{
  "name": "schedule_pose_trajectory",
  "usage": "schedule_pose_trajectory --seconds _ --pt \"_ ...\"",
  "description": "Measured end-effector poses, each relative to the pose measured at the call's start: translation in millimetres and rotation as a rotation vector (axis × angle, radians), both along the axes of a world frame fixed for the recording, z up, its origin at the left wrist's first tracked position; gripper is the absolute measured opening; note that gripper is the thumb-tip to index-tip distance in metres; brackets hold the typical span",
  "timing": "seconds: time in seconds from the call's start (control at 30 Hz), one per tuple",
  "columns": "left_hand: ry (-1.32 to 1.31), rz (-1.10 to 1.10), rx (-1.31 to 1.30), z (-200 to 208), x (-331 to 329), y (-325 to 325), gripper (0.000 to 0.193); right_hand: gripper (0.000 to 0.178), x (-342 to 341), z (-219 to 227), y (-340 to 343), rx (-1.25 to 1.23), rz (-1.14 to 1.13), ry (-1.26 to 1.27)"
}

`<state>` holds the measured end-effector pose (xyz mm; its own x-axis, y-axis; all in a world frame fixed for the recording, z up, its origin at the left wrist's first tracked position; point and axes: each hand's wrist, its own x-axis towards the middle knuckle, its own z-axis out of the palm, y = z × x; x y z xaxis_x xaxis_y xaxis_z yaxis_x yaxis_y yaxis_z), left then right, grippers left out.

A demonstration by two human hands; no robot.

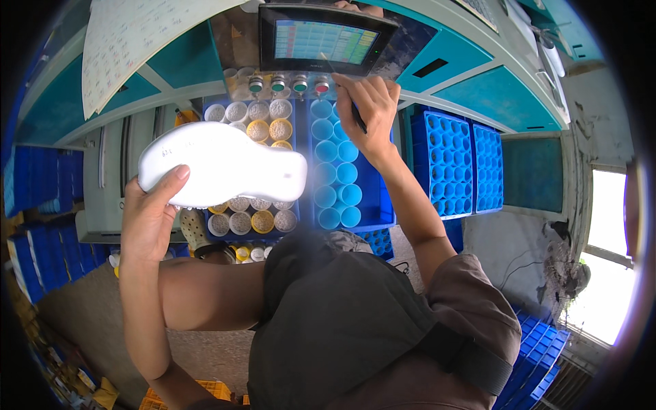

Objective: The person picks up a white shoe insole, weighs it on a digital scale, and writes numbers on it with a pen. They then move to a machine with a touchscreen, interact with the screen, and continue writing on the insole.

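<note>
My left hand (154,205) grips a white foam shoe sole (212,164), with its thumb on the upper face and the fingers hidden beneath. A few small handwritten marks show on the sole's wide end. Its narrow end points right, above cups of white pellets (280,128). My right hand (369,109) is raised at the machine's front and closed around a thin pen (358,117). The pen slants up toward the lower part of a touchscreen (321,44); whether it touches the glass I cannot tell. Just left of that hand sit a red push button (321,87) and several green ones.
Light-blue cups (326,150) stand in a blue crate below the screen. Further blue crates with cups (448,164) lie to the right. A written paper sheet (143,48) hangs at upper left. Stacked blue crates (533,348) stand at lower right, and a yellow crate (205,391) at the bottom.
</note>
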<state>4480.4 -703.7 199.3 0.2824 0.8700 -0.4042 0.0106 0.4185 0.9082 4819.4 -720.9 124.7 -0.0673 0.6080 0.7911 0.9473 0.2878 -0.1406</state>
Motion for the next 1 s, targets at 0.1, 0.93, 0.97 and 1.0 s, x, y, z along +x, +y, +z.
schedule_pose_trajectory --seconds 0.1,0.93,0.97,1.0 --pt "0.002 0.003 0.006 -1.4 0.7 -0.4 0.045 0.019 1.7 -4.1 -3.0 -0.06 -0.037 -0.01" --pt "0.014 0.009 -0.023 0.9 3.3 0.8 0.046 0.018 28.6 -0.2 -12.6 0.073 -0.219 -0.003" --pt "0.004 0.005 -0.022 0.9 3.8 1.1 0.046 0.018 28.3 -0.2 -12.0 0.071 -0.219 0.0" --pt "0.013 0.011 -0.017 0.9 4.1 1.3 0.046 0.018 27.6 -0.2 -11.6 0.068 -0.218 0.003"
